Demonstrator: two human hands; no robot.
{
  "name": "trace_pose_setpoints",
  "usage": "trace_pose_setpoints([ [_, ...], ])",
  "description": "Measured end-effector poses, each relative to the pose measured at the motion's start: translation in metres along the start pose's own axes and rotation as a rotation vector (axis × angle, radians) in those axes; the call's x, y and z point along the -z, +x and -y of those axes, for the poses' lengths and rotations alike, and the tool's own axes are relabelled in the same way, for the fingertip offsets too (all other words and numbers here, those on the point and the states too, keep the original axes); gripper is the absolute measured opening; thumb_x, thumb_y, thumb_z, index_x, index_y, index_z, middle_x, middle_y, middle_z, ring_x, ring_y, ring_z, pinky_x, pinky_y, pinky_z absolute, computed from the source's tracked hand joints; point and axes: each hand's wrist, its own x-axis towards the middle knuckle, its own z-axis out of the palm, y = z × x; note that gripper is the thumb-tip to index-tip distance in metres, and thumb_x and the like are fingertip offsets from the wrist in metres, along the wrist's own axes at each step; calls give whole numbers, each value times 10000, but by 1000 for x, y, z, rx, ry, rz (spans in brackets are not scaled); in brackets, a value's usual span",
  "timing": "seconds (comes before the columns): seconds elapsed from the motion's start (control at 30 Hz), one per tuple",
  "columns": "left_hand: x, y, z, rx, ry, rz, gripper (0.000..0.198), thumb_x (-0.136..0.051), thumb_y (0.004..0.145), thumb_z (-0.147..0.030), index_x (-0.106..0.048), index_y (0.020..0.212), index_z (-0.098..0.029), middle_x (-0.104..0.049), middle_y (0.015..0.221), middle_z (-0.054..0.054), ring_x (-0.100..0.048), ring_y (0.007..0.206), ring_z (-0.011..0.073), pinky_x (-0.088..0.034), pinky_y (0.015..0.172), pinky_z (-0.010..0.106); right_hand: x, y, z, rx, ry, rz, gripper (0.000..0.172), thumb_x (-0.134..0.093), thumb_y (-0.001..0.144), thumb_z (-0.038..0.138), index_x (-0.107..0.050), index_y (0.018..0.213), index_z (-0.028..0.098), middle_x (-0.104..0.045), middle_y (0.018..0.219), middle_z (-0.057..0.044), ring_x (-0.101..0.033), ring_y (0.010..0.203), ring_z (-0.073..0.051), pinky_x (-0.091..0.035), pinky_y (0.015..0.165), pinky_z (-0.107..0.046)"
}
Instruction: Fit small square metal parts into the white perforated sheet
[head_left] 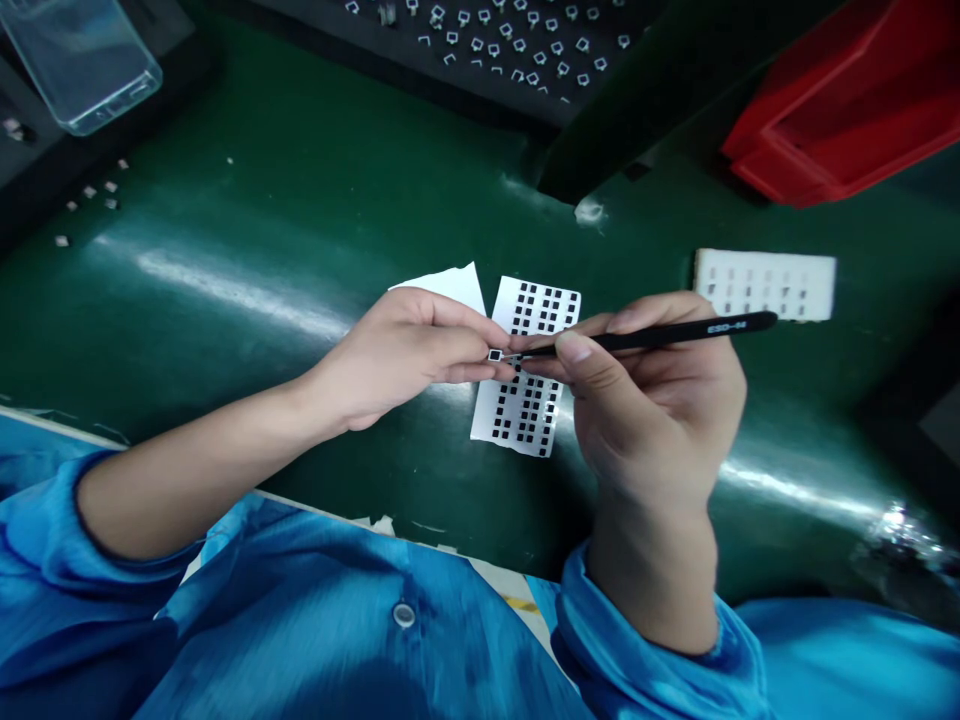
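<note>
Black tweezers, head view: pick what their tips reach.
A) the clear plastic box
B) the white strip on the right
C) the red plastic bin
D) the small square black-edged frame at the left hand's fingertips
D. The tips of the black tweezers, gripped in the right hand, meet the small square black-edged frame at the fingertips of the left hand.

Red plastic bin (847, 100) cut off top right, tweezer tips (511, 357) too small to tell
</note>
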Motion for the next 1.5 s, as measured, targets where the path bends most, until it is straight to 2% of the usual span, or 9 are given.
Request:
trace_pose_setpoints([
  [0.27, 0, 0, 1, -3, 0, 0, 233, -671, 919, -38, -865, 837, -136, -872, 950, 82, -865, 921, 218, -672, 1068, 388, 0, 0, -1, -1, 11, 6, 291, -940, 935, 290, -675, 1054, 288, -825, 924, 23, -885, 909, -244, -768, 758, -341],
  [0.67, 5, 4, 2, 7, -42, 36, 244, -647, 941, -6, -840, 830, -106, -870, 944, 77, -865, 905, 196, -680, 1062, 382, -2, 0, 0, 10, 42, 3, 283, -914, 945, 228, -656, 1053, 273, -836, 923, 25, -885, 901, -222, -743, 752, -295],
  [1.17, 7, 5, 7, -3, -3, 36, 136, -783, 899, -16, -848, 868, -132, -867, 924, 66, -868, 930, 226, -712, 981, 395, -2, -1, 1, -8, 58, -1, 252, -884, 949, 186, -677, 1061, 274, -837, 920, 14, -883, 912, -228, -744, 759, -308],
  [1.5, 6, 5, 9, -46, 13, 47, 128, -774, 916, -16, -811, 869, -130, -841, 847, 44, -853, 846, 185, -712, 919, 352, -3, -2, 3, -1, 23, -5, 272, -909, 948, 237, -660, 1048, 281, -834, 914, 21, -881, 920, -225, -743, 788, -314],
])
